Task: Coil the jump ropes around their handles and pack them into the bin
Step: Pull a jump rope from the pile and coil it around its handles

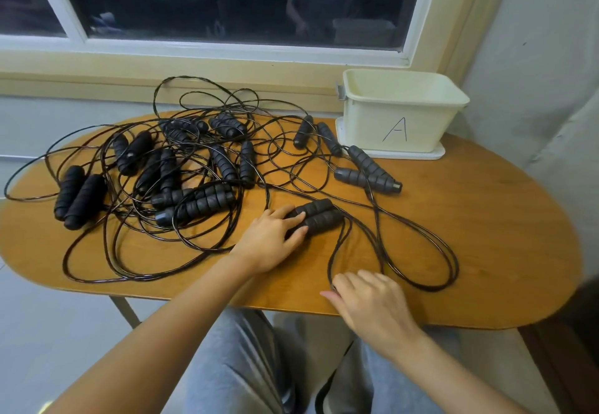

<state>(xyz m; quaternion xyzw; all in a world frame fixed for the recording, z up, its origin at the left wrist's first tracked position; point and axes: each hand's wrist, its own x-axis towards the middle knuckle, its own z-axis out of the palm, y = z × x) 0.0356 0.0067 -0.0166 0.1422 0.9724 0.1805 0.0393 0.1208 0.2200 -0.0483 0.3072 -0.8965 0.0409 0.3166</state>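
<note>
Mostly ribbed handles, glossy looping cords

Table: oval brown wooden tabletop across the middle of the frame; a grey metal leg shows beneath it, lower left.
Window: white-framed pane, dark glass with dim reflections, along the top.
Sill: cream ledge beneath the window.
Wall: grey wall, right edge.
</note>
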